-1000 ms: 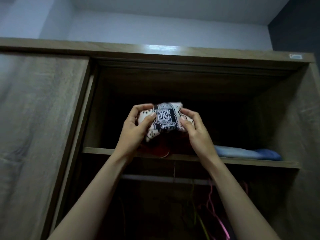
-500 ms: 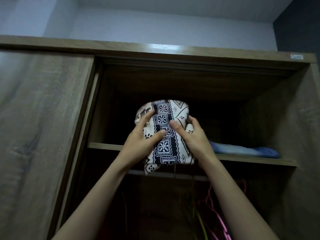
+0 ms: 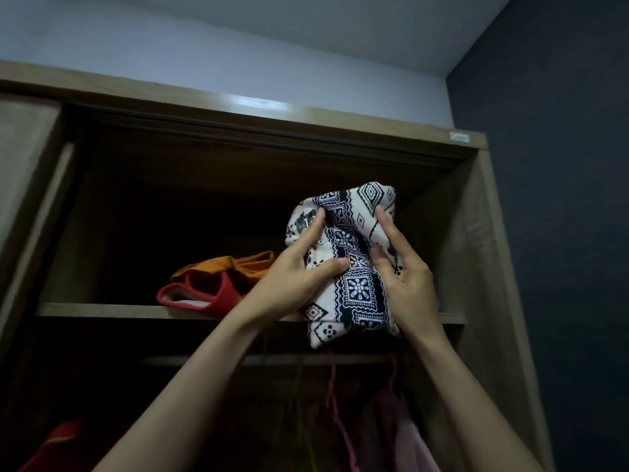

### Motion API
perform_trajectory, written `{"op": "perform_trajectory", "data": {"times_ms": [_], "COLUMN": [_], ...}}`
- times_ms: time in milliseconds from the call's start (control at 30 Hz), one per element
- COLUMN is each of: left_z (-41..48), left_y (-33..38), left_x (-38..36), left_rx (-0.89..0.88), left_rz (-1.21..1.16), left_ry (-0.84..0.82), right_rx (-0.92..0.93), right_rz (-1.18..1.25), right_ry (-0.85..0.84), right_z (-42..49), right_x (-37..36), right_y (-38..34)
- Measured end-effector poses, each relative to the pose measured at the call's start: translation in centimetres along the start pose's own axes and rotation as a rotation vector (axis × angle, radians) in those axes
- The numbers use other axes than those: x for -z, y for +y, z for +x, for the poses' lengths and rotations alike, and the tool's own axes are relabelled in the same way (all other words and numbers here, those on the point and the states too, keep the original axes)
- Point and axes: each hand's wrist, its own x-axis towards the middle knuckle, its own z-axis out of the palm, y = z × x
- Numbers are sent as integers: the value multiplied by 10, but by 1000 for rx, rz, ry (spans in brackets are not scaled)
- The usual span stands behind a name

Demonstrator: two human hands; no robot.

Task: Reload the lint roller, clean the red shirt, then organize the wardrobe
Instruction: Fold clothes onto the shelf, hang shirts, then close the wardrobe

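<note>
Holding: the left hand (image 3: 289, 284) and right hand (image 3: 405, 277) grip one folded patterned cloth (image 3: 354, 287) between them, raised to the upper shelf (image 3: 102, 310) of the wardrobe (image 3: 476, 253).
Left hand: the thumb lies across the cloth's front and the forefinger stretches up its left side. The other fingers are hidden behind it.
Right hand: the thumb presses the front and the forefinger points up the right side, pinching the bundle against the left hand.
Patterned cloth: a black-and-white print held upright at the right end of the compartment, its lower end hanging just over the shelf's front lip.
Change: a second ago the cloth was a tight wad held above the red garment (image 3: 204, 294) mid-shelf. It now hangs longer and has gone rightward, to where a folded blue item showed then. That item is now hidden.
Meaning: this looks like the organizing stage, with the cloth being given its place on the right and not yet let go.
Red garment: it lies on the shelf just left of the left hand, apart from the cloth, with an orange garment (image 3: 231, 265) touching it behind. Whether it is the task's red shirt cannot be told.
Below: a rail (image 3: 204, 361) and pink hangers (image 3: 332, 403) show dimly.
</note>
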Motion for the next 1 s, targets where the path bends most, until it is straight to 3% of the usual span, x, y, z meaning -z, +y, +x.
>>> {"op": "perform_trajectory", "data": {"times_ms": [300,667,833,933,1000], "left_z": [34,56,95,103,97], "left_y": [-9,-28,-33,-51,-65], "left_x": [-45,-55,-48,-48,-47], "left_rx": [123,39,55,116,169], "left_rz": [-146,-115,22,334,531], "left_ry": [2,-101,-37,70,35], "right_rx": [-108,-3,-110,-332,-461], "right_rz": [-16,-216,-370,-564,-632], "right_ry": [-206,-24,-16,-246,-362], "right_z": [-4,9,47,62,56], "right_x": [76,61,52,51,52], "right_y": [12,61,84,97,101]}}
